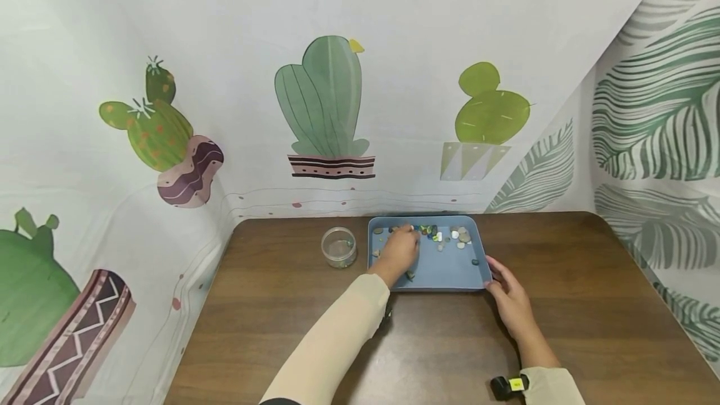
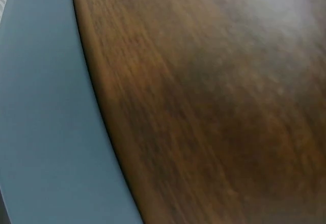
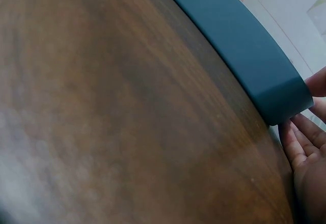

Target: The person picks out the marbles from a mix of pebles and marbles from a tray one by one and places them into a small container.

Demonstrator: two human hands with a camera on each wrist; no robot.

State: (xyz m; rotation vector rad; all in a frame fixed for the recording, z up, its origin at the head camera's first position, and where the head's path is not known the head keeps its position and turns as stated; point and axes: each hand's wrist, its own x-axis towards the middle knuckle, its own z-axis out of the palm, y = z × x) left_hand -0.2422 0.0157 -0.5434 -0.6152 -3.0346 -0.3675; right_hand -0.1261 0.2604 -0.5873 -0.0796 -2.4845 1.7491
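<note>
A blue rectangular tray [image 1: 444, 270] stands on the wooden table, with pebbles [image 1: 464, 237] and other small coloured stones [image 1: 430, 230] scattered over its floor, mostly toward the far side. My left hand [image 1: 400, 250] reaches down into the tray's left part, fingers pointing at the far-side stones. Its fingertips are hidden, so I cannot tell whether it pinches one. At the near right corner my right hand [image 1: 510, 299] grips the tray. In the right wrist view its thumb [image 3: 317, 83] is at the rim and the fingers [image 3: 293, 145] are against the corner from below.
Left of the tray stands a clear round jar [image 1: 339, 247] with a few small pieces inside. A white cloth backdrop [image 1: 405, 111] printed with cacti and leaves hangs right behind the table's far edge. The brown tabletop [image 1: 270, 317] extends around the tray.
</note>
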